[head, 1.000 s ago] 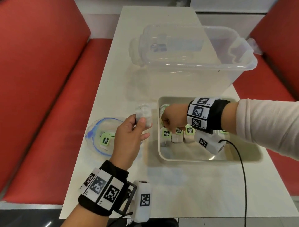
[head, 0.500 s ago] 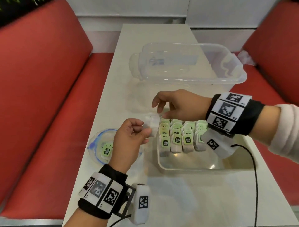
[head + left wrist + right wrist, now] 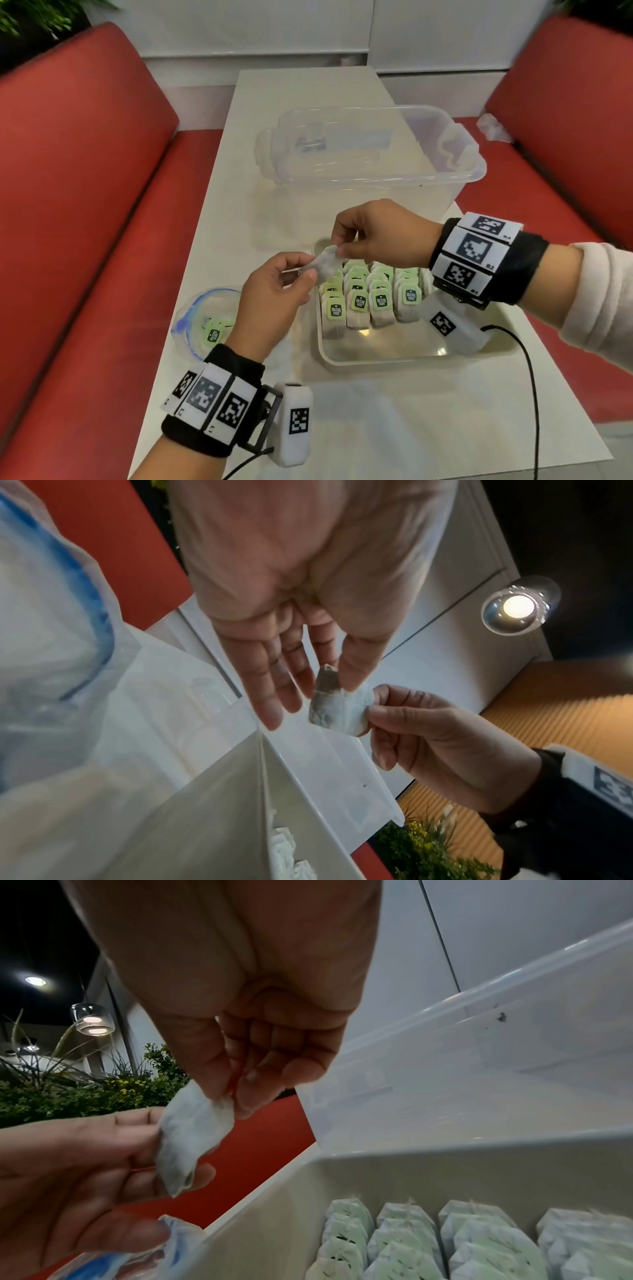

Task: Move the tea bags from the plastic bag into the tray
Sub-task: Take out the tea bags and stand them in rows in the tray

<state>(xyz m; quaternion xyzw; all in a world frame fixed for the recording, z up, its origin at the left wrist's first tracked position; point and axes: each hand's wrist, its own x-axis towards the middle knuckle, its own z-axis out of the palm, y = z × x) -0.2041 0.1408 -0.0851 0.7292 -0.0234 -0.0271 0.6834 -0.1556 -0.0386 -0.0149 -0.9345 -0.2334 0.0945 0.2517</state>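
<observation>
Both hands pinch one tea bag [image 3: 327,264] above the tray's [image 3: 404,359] 10 o'clock corner, left hand [image 3: 274,294] fingers clamped on its lower end, right hand [image 3: 380,236] fingers on top, likely handing over for filing; plastic bag [image 3: 198,318] lies at tray's 9 o'clock.

The tea bag [image 3: 327,263] above the tray's left rim looks like thin, matt, fibrous paper, faintly translucent. The tray [image 3: 404,360] is smooth cream plastic with a soft sheen. Left of the tray, the plastic bag [image 3: 200,320] is clear glossy film, crinkled, with blue edging. Behind the tray, the storage bin [image 3: 373,178] is translucent, smooth plastic. The table [image 3: 376,428] under the tray seems a polished, pale laminate.
</observation>
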